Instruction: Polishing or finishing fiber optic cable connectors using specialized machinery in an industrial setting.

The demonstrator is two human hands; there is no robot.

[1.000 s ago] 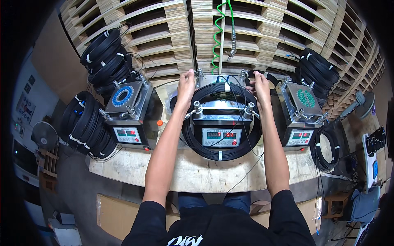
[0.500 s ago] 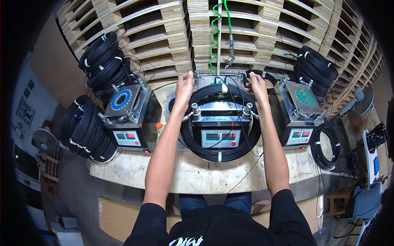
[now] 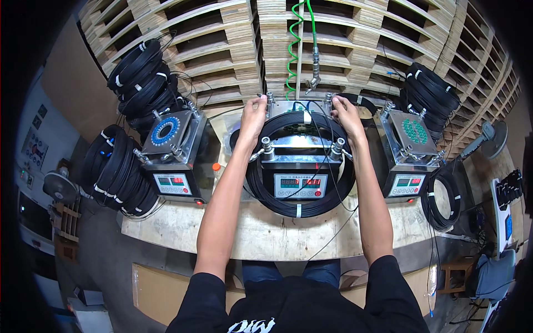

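Observation:
A silver-and-black bench machine (image 3: 300, 166) with a lit display panel stands in the middle of the table. A black cable coil (image 3: 265, 195) rings it, and thin cable ends with blue tips run to its top plate. My left hand (image 3: 254, 119) is closed at the far left corner clamp (image 3: 270, 104), thumb beside the knobbed post. At the far right corner clamp (image 3: 328, 103) my right hand (image 3: 347, 115) is closed likewise. The fingers hide the levers there. Both near corner posts (image 3: 266, 146) are untouched, with silver levers pointing outward.
Similar machines stand left (image 3: 172, 158) and right (image 3: 408, 152), with blue and green ringed plates. Cable coils are piled at left (image 3: 119, 172) and far right (image 3: 430, 97). A green air hose (image 3: 314, 33) with a nozzle hangs before wooden pallets (image 3: 205, 39). An orange cap (image 3: 216, 166) lies near my left forearm.
Both hands have moved slightly inward, closer to the far corner posts, and their fingers have drawn in around the clamps. The machine and the coil stay in place.

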